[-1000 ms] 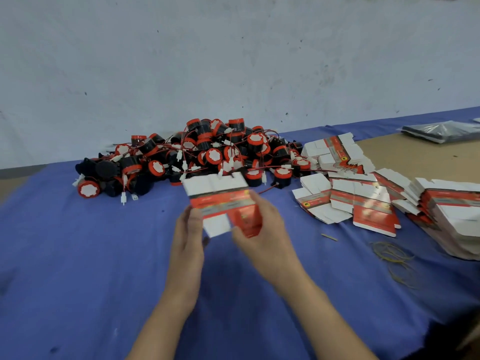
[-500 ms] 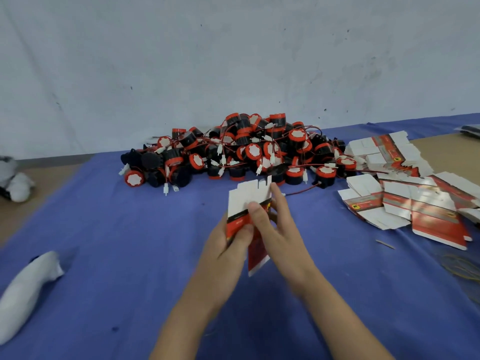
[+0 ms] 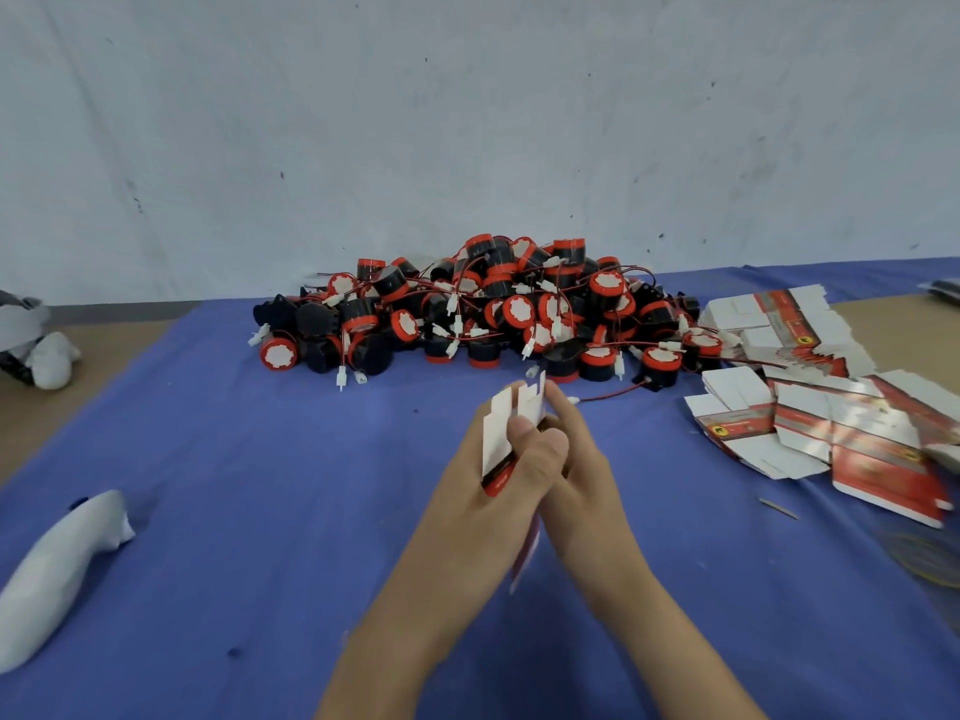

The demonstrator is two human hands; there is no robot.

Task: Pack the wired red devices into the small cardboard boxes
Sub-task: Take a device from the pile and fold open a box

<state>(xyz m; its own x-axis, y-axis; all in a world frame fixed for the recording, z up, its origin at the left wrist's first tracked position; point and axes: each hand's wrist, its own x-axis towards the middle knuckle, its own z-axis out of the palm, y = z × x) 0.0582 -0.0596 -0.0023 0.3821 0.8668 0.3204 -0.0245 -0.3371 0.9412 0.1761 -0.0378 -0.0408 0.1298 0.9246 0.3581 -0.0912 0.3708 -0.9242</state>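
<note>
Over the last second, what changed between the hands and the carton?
The carton, earlier held spread flat toward the camera, is now turned edge-on and squeezed narrow between the left hand and right hand; both kept hold. The pile of red devices and the loose flat cartons on the cloth stayed put.

Wall [image 3: 467, 122]: whitish, scuffed, dark specks, evenly lit. Table [image 3: 114, 350]: tan top, bare at left and far right. Blue cloth [image 3: 234, 511]: covers most of the table. White padded bundle [image 3: 57, 569]: on the cloth, near left. Grey-white bundle [image 3: 41, 350]: far left edge.
</note>
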